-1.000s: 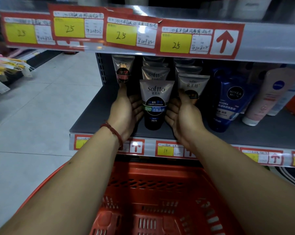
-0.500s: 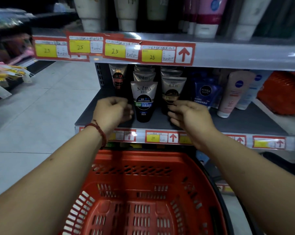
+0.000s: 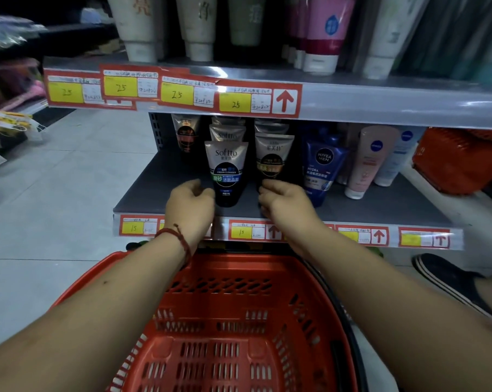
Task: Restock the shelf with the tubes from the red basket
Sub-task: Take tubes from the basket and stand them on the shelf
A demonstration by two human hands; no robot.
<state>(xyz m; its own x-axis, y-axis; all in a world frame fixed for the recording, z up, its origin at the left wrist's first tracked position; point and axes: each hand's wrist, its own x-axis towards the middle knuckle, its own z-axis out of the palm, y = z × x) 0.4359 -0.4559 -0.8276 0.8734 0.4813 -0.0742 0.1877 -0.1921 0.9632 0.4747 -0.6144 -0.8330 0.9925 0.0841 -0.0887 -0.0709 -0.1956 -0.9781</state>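
A silver and black Softto tube (image 3: 226, 171) with a blue label stands upright at the front of the grey shelf (image 3: 154, 190), with more Softto tubes behind it. A gold-labelled tube (image 3: 271, 157) stands just to its right, and another dark tube (image 3: 185, 134) at the back left. My left hand (image 3: 189, 205) hovers by the front tube's lower left, fingers loosely curled and holding nothing. My right hand (image 3: 284, 202) is in front of the gold-labelled tube, also loosely curled and holding nothing. Below my forearms sits the red basket (image 3: 239, 263); no tubes show in its visible bottom.
Blue Nivea Men tubes (image 3: 321, 165) and a pink tube (image 3: 369, 162) stand further right on the shelf, beside stacked red baskets (image 3: 459, 159). The upper shelf (image 3: 380, 100) overhangs with more tubes. A dark shoe (image 3: 448, 278) is at the right, on the tiled floor (image 3: 55, 193).
Both hands have let go of the sides of the front Softto tube, pulled back towards the shelf edge and curled their fingers. The view has drawn back and up.
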